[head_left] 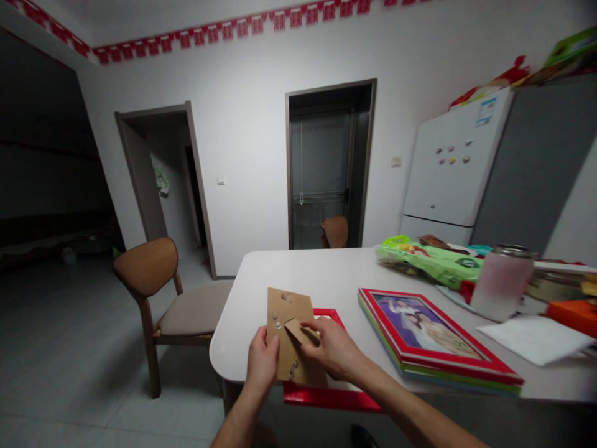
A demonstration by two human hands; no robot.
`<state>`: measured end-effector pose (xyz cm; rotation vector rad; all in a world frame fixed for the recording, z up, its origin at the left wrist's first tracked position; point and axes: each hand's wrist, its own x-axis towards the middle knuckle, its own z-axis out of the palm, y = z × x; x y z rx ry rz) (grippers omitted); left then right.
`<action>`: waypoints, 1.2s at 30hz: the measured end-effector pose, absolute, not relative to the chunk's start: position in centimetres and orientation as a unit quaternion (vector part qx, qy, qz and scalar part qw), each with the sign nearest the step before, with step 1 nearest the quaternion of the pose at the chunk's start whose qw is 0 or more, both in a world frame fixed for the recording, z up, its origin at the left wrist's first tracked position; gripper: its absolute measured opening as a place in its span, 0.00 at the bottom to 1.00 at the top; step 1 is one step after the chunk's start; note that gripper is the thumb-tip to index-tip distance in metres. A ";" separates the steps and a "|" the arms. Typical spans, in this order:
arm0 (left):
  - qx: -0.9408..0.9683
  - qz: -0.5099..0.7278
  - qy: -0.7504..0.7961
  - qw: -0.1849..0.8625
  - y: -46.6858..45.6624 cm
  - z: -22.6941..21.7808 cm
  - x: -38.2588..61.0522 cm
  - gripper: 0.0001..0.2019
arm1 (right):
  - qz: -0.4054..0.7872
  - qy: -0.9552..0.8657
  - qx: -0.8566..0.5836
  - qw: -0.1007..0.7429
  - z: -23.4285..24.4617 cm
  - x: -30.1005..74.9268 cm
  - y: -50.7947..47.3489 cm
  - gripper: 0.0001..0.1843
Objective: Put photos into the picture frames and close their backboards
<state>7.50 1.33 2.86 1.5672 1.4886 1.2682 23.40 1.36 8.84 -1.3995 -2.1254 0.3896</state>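
Note:
A brown picture frame backing board (292,305) with metal fittings is held tilted up above the near edge of the table. My left hand (263,361) grips its left edge, with the thumb on the face. On the board is a small flap-like stand (298,331), pinched between the thumb and fingers of my right hand (333,348). Under the board and my right hand lies a red picture frame (333,398), partly hidden. To the right rests a stack of framed pictures, topped by a red-framed photo (420,323) of two people.
On the white table (233,323) at the right are a green packet (429,261), a pinkish jar (504,283), white paper (536,341) and an orange box (573,316). A wooden chair (196,311) stands left of the table. A fridge (452,162) is behind.

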 end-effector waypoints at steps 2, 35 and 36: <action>0.572 0.488 0.570 0.331 1.7 3.0 5.4 0.15 | 0.151 -0.796 -0.503 0.299 8.5 22.7 1.4 0.20; 0.783 0.431 0.424 0.148 -3.0 6.0 15.7 0.25 | 0.583 -0.458 -0.440 0.507 7.8 29.0 1.5 0.43; 0.788 0.440 0.412 0.129 -2.9 6.5 15.6 0.24 | 0.571 -0.469 -0.448 0.504 7.8 29.2 1.7 0.43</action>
